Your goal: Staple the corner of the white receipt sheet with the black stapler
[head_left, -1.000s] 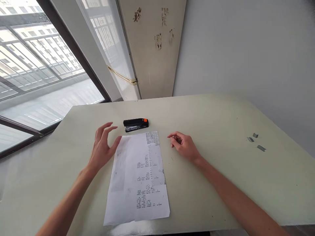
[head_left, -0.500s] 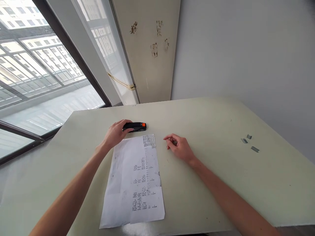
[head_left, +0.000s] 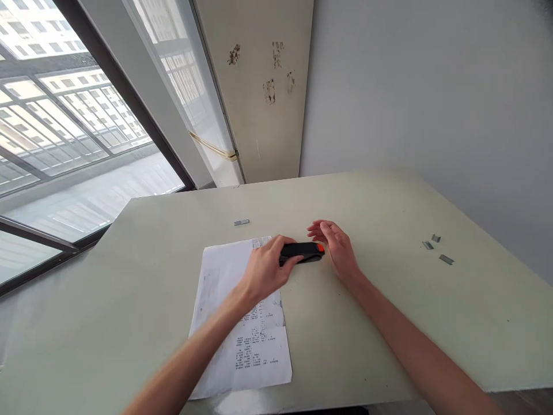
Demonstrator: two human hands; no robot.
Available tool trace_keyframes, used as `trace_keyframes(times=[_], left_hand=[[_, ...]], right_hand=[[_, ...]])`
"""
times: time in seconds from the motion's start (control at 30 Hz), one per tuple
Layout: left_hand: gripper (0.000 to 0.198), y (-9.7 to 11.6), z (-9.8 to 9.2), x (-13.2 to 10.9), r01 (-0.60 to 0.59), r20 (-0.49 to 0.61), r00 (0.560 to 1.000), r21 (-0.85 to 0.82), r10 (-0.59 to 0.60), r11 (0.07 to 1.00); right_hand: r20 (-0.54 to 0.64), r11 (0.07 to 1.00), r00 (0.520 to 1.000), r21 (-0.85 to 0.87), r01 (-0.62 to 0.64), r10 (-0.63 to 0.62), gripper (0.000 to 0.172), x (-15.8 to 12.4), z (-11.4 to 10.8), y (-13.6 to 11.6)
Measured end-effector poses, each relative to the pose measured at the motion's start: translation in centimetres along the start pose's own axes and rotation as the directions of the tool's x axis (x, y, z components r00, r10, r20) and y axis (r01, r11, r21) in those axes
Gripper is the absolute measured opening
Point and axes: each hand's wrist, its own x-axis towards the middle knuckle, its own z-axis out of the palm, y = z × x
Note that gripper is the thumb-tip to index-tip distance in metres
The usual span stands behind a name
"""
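Note:
My left hand [head_left: 270,266] is closed around a black stapler [head_left: 301,250] with an orange-red patch at its right end. It holds the stapler over the upper right edge of the printed paper [head_left: 216,294], which lies flat on the table. Part of the print is hidden behind my left hand and forearm. Just right of the stapler's tip is my right hand [head_left: 337,245], its fingers apart and curved, with nothing in it. A short grey strip of staples [head_left: 241,222] lies on the table beyond the paper.
Several small grey staple pieces [head_left: 446,259] lie on the right of the pale table [head_left: 375,340]. A grey wall [head_left: 410,86] borders the table at the right and back. A cream fridge-like cabinet [head_left: 268,132] stands behind it, and a window [head_left: 86,115] is at the left.
My left hand has lifted the stapler and carried it right and nearer, uncovering the staple strip. My right hand has moved slightly right and away, and its fingers have opened.

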Motion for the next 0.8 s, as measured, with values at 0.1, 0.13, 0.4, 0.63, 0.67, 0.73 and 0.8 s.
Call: trace_keyframes(times=[0.1, 0.13, 0.4, 0.63, 0.67, 0.73, 0.8], left_hand=[[0.019, 1.1, 2.4, -0.8, -0.004, 0.055, 0.998, -0.035, 0.006, 0.999], [0.019, 1.4, 3.0, -1.1, 0.0, 0.064, 0.998, -0.04, 0.003, 0.999], [0.029, 0.7, 4.0, -2.1, -0.012, 0.089, 0.996, -0.098, 0.021, 0.995], [0.038, -2.3, 2.4, -3.7, -0.135, 0.095, 0.985, -0.063, 0.141, 0.989], [0.036, -2.6, 2.3, -3.9, -0.14, 0.083, 0.986, -0.051, 0.144, 0.989], [0.032, -3.0, 2.2, -4.3, -0.151, 0.059, 0.986, -0.03, 0.153, 0.988], [0.029, -3.3, 2.3, -4.5, -0.167, 0.042, 0.985, -0.014, 0.168, 0.986]], right_hand=[[0.082, 0.998, 0.997, -0.064, 0.005, 0.0, 0.034, -0.7, -1.6, -0.3], [0.108, 0.995, 0.994, -0.096, 0.01, 0.0, 0.033, -1.1, -2.1, -0.3], [0.172, 0.976, 0.985, -0.218, 0.005, 0.033, 0.032, -2.5, -3.2, -0.4], [0.114, 0.975, 0.992, -0.222, -0.023, 0.049, 0.034, -2.3, -3.5, -0.3], [0.1, 0.971, 0.994, -0.236, -0.024, 0.049, 0.034, -2.3, -3.5, -0.2], [0.082, 0.964, 0.996, -0.267, -0.024, 0.048, 0.033, -2.4, -3.7, -0.1], [0.086, 0.957, 0.995, -0.289, -0.017, 0.043, 0.032, -2.4, -3.7, 0.0]])
